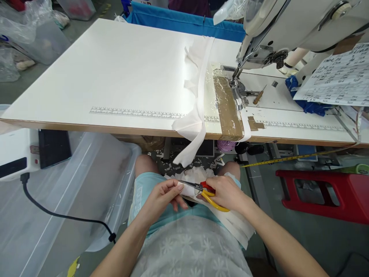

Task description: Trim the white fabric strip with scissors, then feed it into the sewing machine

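Over my lap, my right hand grips a pair of scissors with red and yellow handles, blades pointing left. My left hand pinches a piece of white fabric right at the blade tips. More white fabric strips lie across my right thigh. A long white fabric strip hangs from the sewing table over its front edge toward my knees.
A sewing machine stands at the right of the table, with a paper sheet beside it. A clear plastic bin sits at my left, a red stool at my right. A black cable crosses the bin.
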`<state>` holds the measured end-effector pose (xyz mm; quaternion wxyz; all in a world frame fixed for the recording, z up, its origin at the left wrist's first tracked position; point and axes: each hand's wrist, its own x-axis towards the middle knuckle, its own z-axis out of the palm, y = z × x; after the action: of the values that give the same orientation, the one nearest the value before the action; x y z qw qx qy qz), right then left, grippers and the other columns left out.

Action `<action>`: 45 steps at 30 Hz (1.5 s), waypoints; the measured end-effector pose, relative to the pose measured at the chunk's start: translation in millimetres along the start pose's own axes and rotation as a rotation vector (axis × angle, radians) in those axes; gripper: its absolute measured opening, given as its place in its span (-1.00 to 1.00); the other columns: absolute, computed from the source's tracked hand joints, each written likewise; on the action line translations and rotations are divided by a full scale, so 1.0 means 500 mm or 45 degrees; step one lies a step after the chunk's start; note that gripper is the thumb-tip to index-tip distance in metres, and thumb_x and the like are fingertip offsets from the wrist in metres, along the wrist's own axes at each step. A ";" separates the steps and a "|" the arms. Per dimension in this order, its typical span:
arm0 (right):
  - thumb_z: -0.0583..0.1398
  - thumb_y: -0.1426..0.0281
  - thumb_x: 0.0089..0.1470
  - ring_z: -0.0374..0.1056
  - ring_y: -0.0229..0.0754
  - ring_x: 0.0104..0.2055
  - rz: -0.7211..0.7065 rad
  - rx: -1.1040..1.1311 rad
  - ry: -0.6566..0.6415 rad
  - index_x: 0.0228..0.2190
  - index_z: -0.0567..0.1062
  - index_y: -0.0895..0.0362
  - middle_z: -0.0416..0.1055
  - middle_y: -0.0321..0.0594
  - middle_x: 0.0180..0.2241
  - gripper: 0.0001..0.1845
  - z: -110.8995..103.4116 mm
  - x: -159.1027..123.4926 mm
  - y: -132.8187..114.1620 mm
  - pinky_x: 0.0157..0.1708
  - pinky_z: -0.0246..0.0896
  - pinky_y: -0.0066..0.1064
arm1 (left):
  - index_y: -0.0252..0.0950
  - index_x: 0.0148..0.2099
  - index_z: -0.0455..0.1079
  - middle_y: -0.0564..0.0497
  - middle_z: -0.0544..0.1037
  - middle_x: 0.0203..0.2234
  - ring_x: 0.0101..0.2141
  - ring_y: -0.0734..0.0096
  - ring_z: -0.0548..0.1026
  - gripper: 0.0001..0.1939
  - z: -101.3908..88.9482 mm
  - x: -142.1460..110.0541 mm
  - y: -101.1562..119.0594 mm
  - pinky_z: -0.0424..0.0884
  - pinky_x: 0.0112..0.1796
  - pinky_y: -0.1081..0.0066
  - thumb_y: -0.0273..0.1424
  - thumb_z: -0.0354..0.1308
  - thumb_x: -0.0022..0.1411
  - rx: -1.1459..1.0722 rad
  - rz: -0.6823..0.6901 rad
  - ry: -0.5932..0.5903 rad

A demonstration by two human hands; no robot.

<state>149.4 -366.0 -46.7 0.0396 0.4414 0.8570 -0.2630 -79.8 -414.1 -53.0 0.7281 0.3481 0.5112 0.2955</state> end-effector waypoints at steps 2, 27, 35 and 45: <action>0.10 -0.10 0.15 0.03 -0.30 -0.60 0.023 0.093 0.066 -0.61 0.16 0.08 0.18 -0.34 -0.63 -0.42 0.007 -0.013 0.009 -0.55 -0.26 -0.41 | -0.29 -0.14 0.38 -0.05 0.56 -0.54 -0.54 0.31 0.50 -0.55 -0.016 0.001 0.009 0.35 -0.54 0.43 0.02 0.11 0.22 0.217 0.064 0.095; 0.15 0.06 0.15 0.06 -0.30 -0.52 0.266 0.783 0.222 -0.54 0.19 0.08 0.15 -0.39 -0.57 -0.57 0.052 -0.124 0.036 -0.51 -0.03 -0.47 | -0.27 0.01 0.35 0.02 0.47 -0.50 -0.47 0.32 0.45 -0.58 -0.027 -0.022 -0.085 0.36 -0.42 0.41 -0.09 -0.05 0.30 0.418 0.285 0.327; 0.12 -0.03 0.15 0.00 -0.31 -0.52 0.186 0.653 -0.005 -0.54 0.12 0.08 0.13 -0.39 -0.56 -0.49 0.013 -0.104 0.007 -0.54 -0.12 -0.47 | -0.29 -0.40 0.46 -0.07 0.42 -0.34 -0.48 0.46 0.31 -0.64 0.043 -0.022 0.015 0.20 -0.49 0.46 -0.17 0.04 0.32 0.887 0.626 0.368; 0.15 -0.04 0.15 0.01 -0.31 -0.50 -0.001 0.741 -0.242 -0.50 0.22 0.10 0.11 -0.40 -0.54 -0.51 -0.009 -0.053 0.021 -0.54 -0.14 -0.48 | -0.31 -0.28 0.38 -0.01 0.54 -0.67 -0.61 0.35 0.52 -0.55 0.030 -0.003 0.013 0.42 -0.53 0.49 0.02 0.23 0.14 -0.024 0.027 -0.089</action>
<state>174.6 -378.4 -39.1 -0.0085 0.4074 0.7383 -0.5375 -66.3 -414.7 -43.2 0.7457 0.3566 0.4788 0.2957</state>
